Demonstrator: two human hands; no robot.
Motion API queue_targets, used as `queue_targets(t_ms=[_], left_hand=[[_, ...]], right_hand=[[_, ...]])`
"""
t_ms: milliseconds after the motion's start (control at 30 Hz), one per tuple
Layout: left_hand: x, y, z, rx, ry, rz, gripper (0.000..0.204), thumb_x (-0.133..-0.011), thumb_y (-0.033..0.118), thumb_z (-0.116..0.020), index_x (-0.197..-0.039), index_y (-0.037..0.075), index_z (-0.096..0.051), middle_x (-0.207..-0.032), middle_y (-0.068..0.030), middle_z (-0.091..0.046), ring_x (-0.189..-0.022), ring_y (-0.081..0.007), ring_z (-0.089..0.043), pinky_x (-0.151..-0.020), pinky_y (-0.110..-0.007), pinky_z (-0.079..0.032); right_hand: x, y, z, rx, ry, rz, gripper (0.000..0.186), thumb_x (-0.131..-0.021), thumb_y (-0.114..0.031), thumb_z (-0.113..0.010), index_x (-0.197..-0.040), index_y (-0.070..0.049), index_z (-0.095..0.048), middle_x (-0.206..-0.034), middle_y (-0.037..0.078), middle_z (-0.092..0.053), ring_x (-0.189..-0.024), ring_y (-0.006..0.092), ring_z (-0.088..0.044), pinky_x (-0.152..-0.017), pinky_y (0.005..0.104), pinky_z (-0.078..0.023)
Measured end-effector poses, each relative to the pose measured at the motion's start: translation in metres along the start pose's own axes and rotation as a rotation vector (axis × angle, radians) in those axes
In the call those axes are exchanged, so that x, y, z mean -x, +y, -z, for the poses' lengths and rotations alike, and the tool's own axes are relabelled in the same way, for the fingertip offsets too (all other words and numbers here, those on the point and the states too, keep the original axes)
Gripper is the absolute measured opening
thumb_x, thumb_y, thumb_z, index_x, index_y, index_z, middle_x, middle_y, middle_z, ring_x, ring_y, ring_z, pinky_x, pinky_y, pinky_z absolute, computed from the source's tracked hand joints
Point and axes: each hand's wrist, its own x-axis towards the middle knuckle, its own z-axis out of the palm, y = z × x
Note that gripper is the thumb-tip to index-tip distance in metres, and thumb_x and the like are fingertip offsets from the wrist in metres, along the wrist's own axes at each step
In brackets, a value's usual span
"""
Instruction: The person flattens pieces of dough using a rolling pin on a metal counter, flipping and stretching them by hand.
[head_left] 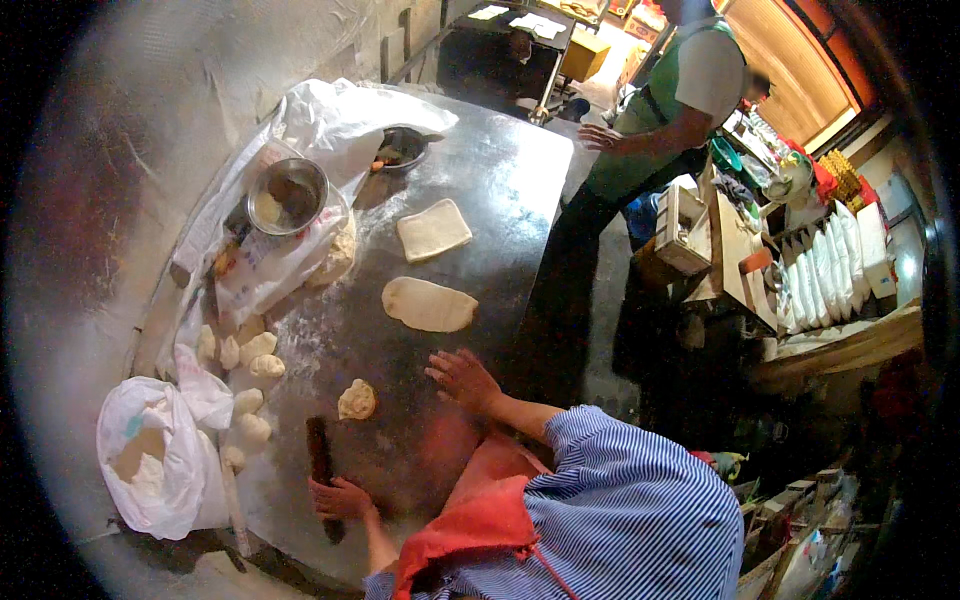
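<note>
Well left of the dough lump point(357, 400), an open plastic bag point(150, 470) of flour sags; a knock could spill it. Small dough pieces point(267, 366) lie between bag and lump, close enough together that some might stick. Just left of the lump is a dark rolling pin point(320, 450). The left hand point(342, 498) has its fingers across the pin's near end; I cannot tell whether they close round it. Pushed from that end alone, the pin could swivel. The lump sits by itself on the table point(510, 200) and might cling if too little flour lies beneath. To its right, the right hand point(463, 380) is open, fingers spread, holding nothing; a careless sweep could dent the oval dough sheet point(430, 305) just beyond.

The dark tabletop is floury beyond and left of the lump, where a metal pot point(288, 196) stands, and shiny toward the far right, past a squarish dough sheet point(434, 231). Farther right of the lump, another person point(645, 165) stands beside the table; past them, white packets point(825, 270) are stacked in a row.
</note>
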Motion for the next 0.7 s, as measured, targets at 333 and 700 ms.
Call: queue_targets(t_ms=[333,700], left_hand=[[-0.007,0.016,0.038,0.100,-0.102,0.031,0.055,-0.092,0.024,-0.063,-0.144,0.017,-0.045,-0.134,-0.0080,-0.058,-0.120,-0.0319,-0.054,-0.106,-0.052,-0.036],[-0.017,0.017,0.060,0.074,-0.097,-0.036,0.052,-0.096,0.024,-0.059,-0.145,0.017,-0.044,-0.139,-0.0066,-0.056,-0.125,-0.0283,-0.054,-0.105,-0.053,-0.037]], right_hand=[[0.003,-0.004,0.016,-0.017,0.067,0.006,0.063,-0.088,-0.032,-0.068,-0.144,-0.016,-0.046,-0.155,0.008,-0.039,-0.145,0.0262,-0.032,-0.121,0.0479,-0.022],[0.001,-0.007,0.032,-0.132,0.069,-0.011,0.058,-0.089,-0.030,-0.066,-0.142,-0.014,-0.049,-0.153,0.011,-0.044,-0.144,0.0291,-0.038,-0.120,0.0502,-0.026]])
